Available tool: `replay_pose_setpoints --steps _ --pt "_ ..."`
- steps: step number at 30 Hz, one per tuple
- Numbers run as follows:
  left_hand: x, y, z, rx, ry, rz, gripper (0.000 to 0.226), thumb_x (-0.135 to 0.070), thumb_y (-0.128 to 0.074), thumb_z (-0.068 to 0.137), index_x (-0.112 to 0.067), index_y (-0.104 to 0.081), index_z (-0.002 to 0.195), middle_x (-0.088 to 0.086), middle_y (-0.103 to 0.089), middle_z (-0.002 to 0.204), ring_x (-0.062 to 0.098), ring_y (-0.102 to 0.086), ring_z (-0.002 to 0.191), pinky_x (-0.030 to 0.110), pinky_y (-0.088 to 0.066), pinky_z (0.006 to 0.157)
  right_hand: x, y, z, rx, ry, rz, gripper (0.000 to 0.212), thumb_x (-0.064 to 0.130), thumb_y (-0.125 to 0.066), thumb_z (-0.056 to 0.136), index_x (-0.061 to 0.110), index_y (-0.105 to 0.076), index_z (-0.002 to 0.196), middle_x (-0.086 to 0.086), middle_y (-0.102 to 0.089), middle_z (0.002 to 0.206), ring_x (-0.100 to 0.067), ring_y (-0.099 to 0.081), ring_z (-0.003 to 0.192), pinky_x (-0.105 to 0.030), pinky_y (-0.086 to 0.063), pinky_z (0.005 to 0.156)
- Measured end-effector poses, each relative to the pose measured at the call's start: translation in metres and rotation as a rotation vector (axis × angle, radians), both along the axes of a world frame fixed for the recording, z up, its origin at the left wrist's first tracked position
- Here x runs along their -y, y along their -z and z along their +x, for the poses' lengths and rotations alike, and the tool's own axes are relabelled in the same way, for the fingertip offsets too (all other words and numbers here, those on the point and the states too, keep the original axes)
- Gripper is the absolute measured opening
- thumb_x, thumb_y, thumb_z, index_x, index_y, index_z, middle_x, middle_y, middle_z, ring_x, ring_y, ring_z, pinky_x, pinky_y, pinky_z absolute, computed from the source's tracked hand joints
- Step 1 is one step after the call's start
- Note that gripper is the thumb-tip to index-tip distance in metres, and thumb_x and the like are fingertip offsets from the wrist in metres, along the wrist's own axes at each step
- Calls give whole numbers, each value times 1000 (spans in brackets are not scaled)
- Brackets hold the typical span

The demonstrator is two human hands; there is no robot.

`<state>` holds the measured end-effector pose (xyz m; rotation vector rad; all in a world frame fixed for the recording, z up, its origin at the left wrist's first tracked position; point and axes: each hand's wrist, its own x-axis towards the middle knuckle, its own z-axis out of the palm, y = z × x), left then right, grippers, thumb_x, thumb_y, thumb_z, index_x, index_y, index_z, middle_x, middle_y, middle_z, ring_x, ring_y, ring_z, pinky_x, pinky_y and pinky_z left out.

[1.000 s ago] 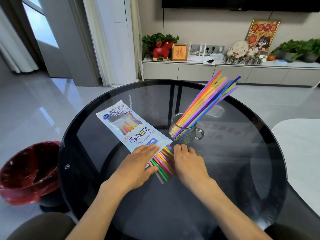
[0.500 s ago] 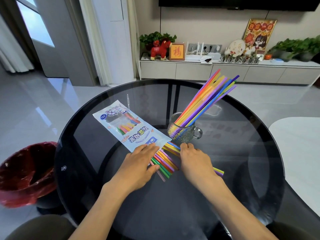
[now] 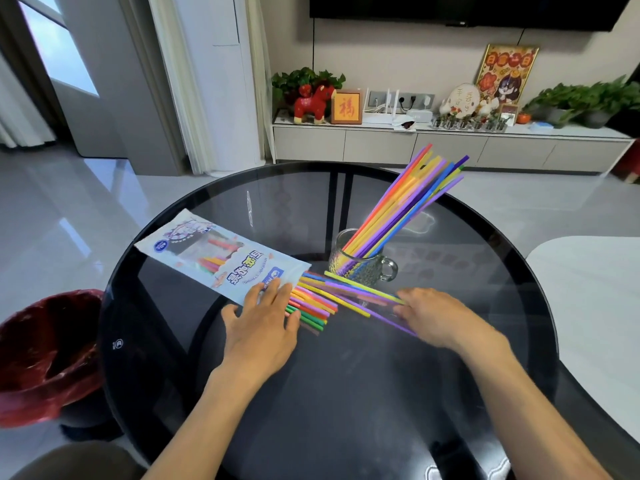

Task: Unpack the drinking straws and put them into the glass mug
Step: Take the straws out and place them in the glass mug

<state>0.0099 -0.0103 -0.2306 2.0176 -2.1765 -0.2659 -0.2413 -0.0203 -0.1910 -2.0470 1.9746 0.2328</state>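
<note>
Left hand (image 3: 260,329) presses flat on packet (image 3: 221,258) mouth left of mug (image 3: 360,261) | right hand (image 3: 437,315) grasps loose straws (image 3: 341,294) just before mug, grip blurred | more straws (image 3: 405,202) stand in mug on table (image 3: 346,393)

A red-lined bin (image 3: 45,355) stands beside the round glass table (image 3: 346,393).

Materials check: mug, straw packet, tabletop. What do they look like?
Mug: clear glass, apparently with a bumpy textured wall; straws show through it.
Straw packet: thin glossy plastic film, printed pale blue with a clear window showing straws inside; likely soft, as it lies flat.
Tabletop: dark tinted glass, smooth and glossy; it mirrors the room and the frame shows through.
</note>
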Motion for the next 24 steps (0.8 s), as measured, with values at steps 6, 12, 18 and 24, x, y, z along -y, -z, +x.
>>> replay_pose_setpoints --steps 6,12,18,24 --pt "5 1 3 -69 -33 54 56 -50 -33 98 -34 -18 150 -12 -15 161 14 -6 148 53 -19 109 -5 -11 -47 536 133 229 25 19 -48 101 14 -55 78 4 -54 53 -13 -44 45 -24 -38 45" --pt "5 -1 5 -92 -22 73 57 -50 -32 98 -35 -15 151 -13 -11 162 14 -3 149 52 -16 111 -26 -36 -67 740 165 214 23 16 -52 100 6 -59 81 -1 -50 52 -11 -40 45 -19 -37 42" --pt "3 3 3 -129 -54 45 61 -48 -37 98 -28 -18 151 -8 -16 162 14 -8 149 51 -16 114 -18 -26 -45 915 174 72 24 18 -50 101 7 -61 82 -5 -53 55 -21 -43 52 -29 -39 48" --pt "-13 -13 -13 -185 178 -647 75 -12 -61 73 -18 -37 144 5 -43 150 26 -35 141 55 -19 116 -13 -6 1 1055 136 274 26 23 -50 101 14 -58 79 -3 -54 52 -18 -45 45 -24 -40 42"
